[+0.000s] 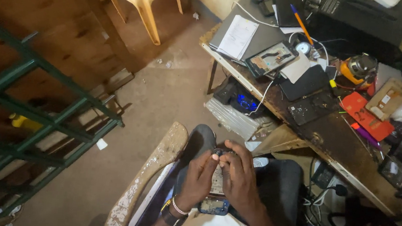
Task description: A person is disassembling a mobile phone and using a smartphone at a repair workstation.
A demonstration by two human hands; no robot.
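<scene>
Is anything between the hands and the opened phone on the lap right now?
Nothing visible stands between them. The left hand and right hand both grip the opened phone over the lap, fingertips meeting at its top end near a small dark part.

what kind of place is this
Probably a small phone repair shop. Both hands work on an opened phone over the lap, and the cluttered workbench holds another opened phone and a dismantled phone.
</scene>
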